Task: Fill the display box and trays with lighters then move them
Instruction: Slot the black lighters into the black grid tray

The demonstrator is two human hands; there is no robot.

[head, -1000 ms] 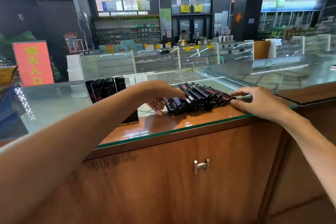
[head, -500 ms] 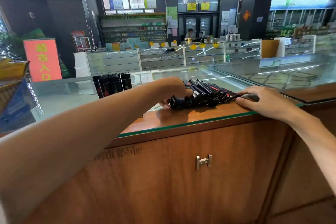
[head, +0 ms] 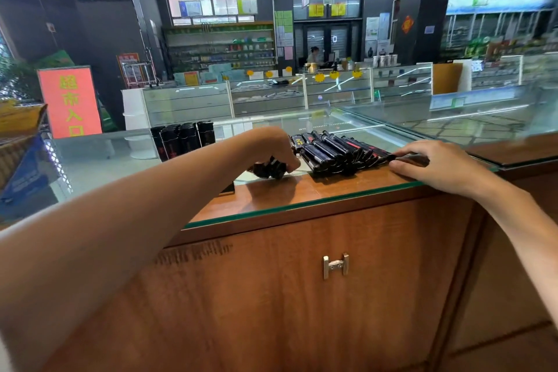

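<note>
Our left hand (head: 273, 146) curls tight round a clutch of lighters (head: 268, 168) on the glass counter (head: 302, 190). Just right lies the lighter row (head: 335, 152), and our right hand (head: 444, 166) is pinching the rightmost lighter (head: 414, 158).

4 upright lighters (head: 184, 139) showing at back. About ten lying lighters (head: 338, 151), overlapped, exact count unclear. 1 held bunch of lighters (head: 268, 167), number unclear. 2 hands: left hand (head: 273, 146), right hand (head: 440, 164). 1 cabinet handle (head: 335, 265).

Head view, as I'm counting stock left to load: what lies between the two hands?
In the head view, a row of black lighters lying on the glass counter fills the stretch between the left hand and right hand.
</note>
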